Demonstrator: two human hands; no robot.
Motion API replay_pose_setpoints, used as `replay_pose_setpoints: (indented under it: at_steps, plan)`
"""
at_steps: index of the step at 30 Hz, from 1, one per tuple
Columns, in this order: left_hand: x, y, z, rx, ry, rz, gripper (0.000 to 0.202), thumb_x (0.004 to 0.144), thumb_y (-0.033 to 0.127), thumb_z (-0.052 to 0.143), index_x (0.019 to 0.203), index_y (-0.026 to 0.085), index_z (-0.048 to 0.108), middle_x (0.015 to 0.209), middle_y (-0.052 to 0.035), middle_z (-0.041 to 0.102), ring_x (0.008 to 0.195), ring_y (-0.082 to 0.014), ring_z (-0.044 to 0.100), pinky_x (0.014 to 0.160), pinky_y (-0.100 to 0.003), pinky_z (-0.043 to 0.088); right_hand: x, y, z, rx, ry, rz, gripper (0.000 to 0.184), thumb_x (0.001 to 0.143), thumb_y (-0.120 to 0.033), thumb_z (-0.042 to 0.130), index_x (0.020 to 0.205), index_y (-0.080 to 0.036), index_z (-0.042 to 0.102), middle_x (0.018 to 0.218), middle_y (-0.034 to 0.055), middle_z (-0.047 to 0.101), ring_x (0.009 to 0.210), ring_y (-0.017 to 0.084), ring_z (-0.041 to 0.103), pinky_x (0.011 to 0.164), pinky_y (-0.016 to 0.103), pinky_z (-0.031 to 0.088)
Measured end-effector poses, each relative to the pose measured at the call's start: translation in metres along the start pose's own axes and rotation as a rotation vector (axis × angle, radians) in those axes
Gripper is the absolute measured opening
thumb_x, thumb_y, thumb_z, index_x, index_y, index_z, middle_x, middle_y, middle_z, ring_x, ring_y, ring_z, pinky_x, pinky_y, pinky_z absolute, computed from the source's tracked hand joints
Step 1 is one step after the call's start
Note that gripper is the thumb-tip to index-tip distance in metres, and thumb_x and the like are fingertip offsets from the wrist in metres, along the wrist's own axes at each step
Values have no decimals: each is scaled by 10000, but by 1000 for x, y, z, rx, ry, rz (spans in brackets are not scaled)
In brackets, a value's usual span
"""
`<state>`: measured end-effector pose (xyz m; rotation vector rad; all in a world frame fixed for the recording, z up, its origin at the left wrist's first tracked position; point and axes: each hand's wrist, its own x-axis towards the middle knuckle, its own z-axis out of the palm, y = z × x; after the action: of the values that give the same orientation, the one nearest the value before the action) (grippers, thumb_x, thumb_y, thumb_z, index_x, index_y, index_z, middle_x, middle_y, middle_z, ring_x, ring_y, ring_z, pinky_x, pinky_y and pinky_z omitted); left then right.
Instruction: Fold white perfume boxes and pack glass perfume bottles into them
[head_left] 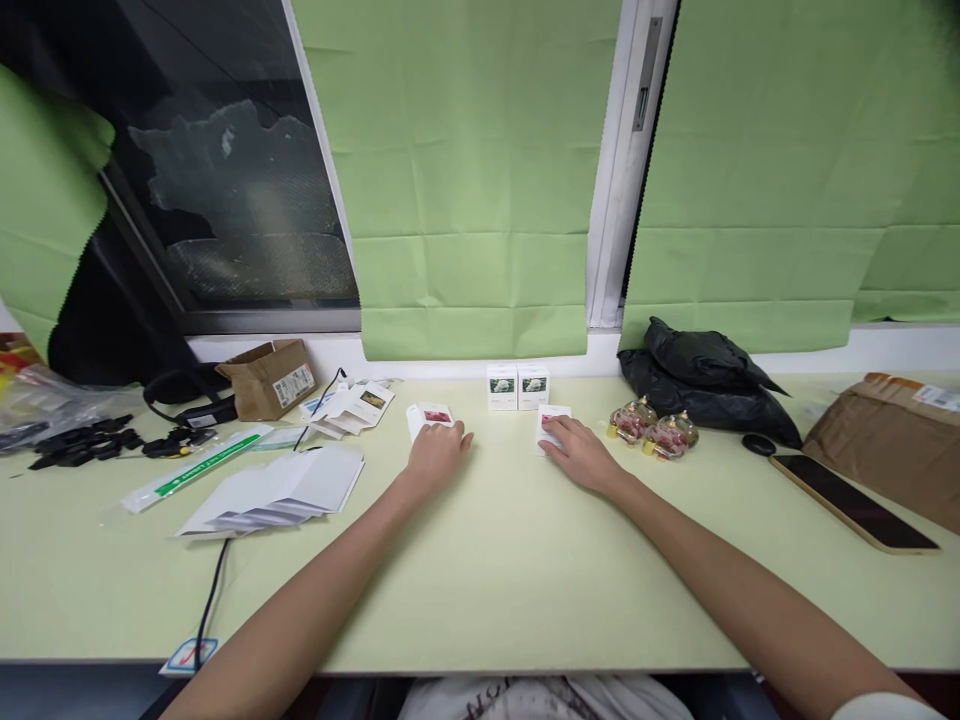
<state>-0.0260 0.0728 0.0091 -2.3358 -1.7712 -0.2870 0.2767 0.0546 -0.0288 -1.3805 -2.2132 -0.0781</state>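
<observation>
My left hand (437, 450) lies over a small white box with a red flower picture (430, 415) on the pale green table (487, 570), its fingers curled around the box's near side. My right hand (577, 452) rests on a second white box with a red picture (553, 421), fingers closed over its front. Just behind them, two upright white boxes with green pictures (517, 386) stand side by side near the wall.
Flat folded white cartons (281, 490) and more printed cartons (352, 405) lie at the left, with a cardboard box (268, 378) and cables. At the right are two small glass bottles (654, 428), a black bag (705, 380), a phone (851, 500) and a brown parcel (892, 435).
</observation>
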Motion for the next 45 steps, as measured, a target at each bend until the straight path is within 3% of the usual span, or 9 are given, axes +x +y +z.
replay_pose_setpoints:
  at_steps: [15, 18, 22, 24, 27, 31, 36, 39, 45]
  plan:
    - [-24, 40, -14, -287, 40, 263, 565, 1075, 549, 313, 815, 241, 709, 780, -74, 718, 779, -244, 681, 730, -343, 456, 0, 1, 0, -1, 2, -10, 360, 1078, -430, 449, 1347, -237, 591, 1378, 116, 619, 1249, 286, 585, 1067, 442, 466]
    - [-20, 35, -12, -343, 115, 190, 501, 1080, 509, 316, 879, 246, 691, 850, -62, 714, 839, -233, 667, 741, -332, 455, 0, 1, 0, -2, 2, -17, 360, 1080, -423, 449, 1351, -233, 588, 1374, 114, 620, 1249, 283, 586, 1078, 440, 460]
    - [-10, 17, 6, -359, 175, -66, 378, 1039, 529, 428, 1137, 220, 622, 1144, -112, 661, 1058, -279, 645, 787, -355, 490, 0, 3, 1, 8, 1, -17, 362, 1080, -418, 446, 1362, -239, 584, 1380, 111, 615, 1245, 281, 589, 1073, 442, 468]
    - [-7, 8, 15, -363, 147, -139, 480, 1012, 603, 448, 1228, 195, 579, 1278, -154, 580, 1143, -313, 620, 804, -374, 509, 0, 4, 2, 15, -1, -22, 362, 1078, -412, 447, 1362, -236, 585, 1380, 113, 616, 1242, 284, 592, 1070, 452, 472]
    - [-4, -2, 22, -466, 52, -170, 574, 991, 681, 435, 1271, 192, 547, 1302, -156, 539, 1130, -310, 642, 878, -392, 520, 0, 2, -1, 19, 41, -62, 371, 1065, -395, 478, 1380, -225, 575, 1393, 125, 607, 1294, 298, 558, 1111, 471, 446]
    - [-4, -4, 20, -626, -36, -67, 513, 1040, 636, 350, 1289, 231, 544, 1326, -121, 545, 1031, -258, 683, 947, -407, 516, -2, -12, -8, 20, 129, -205, 371, 1044, -356, 531, 1391, -234, 579, 1378, 127, 613, 1328, 302, 508, 1145, 482, 412]
    - [-7, 2, 18, -773, -15, 226, 389, 1077, 486, 373, 1324, 268, 581, 1379, -93, 562, 1207, -252, 612, 1076, -409, 476, -4, -36, -9, -40, 137, -327, 283, 1039, -347, 560, 1274, -232, 669, 1126, 114, 705, 1133, 313, 551, 1038, 518, 436]
    - [-9, 4, 17, -822, -3, 399, 357, 1085, 347, 354, 1341, 286, 595, 1375, -84, 575, 1313, -238, 543, 1143, -411, 435, -4, -39, -6, -82, 128, -346, 237, 1040, -352, 564, 1188, -225, 699, 1064, 103, 718, 1124, 319, 538, 1025, 518, 414]
    - [-12, 4, 12, -807, -57, 417, 398, 1029, 233, 429, 1383, 316, 590, 1390, -77, 575, 1140, -219, 635, 979, -376, 542, -3, -32, -3, -119, 140, -284, 263, 1055, -338, 530, 1235, -230, 689, 1092, 110, 725, 1194, 330, 520, 1074, 525, 361]
